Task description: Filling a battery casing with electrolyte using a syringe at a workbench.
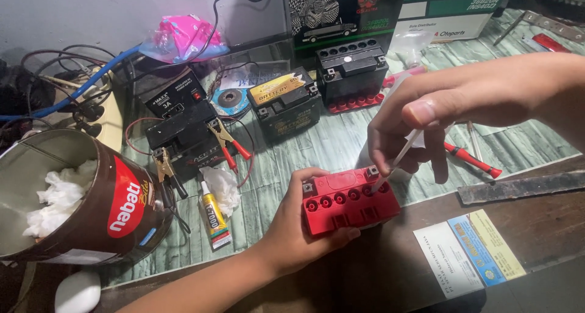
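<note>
My left hand (291, 228) grips a small red battery (348, 200) from its left side, holding it on the brown table edge. The battery top has a row of round cell holes. My right hand (426, 115) pinches a thin white stick (396, 161) above it, the tip resting at a hole near the battery's right end.
Three black batteries (286, 103) stand behind, one (183, 136) with red and black clamps. A glue tube (213, 218), a large tin (73, 197) with tissue, a red screwdriver (472, 161), a metal file (521, 186) and a leaflet (469, 249) lie around.
</note>
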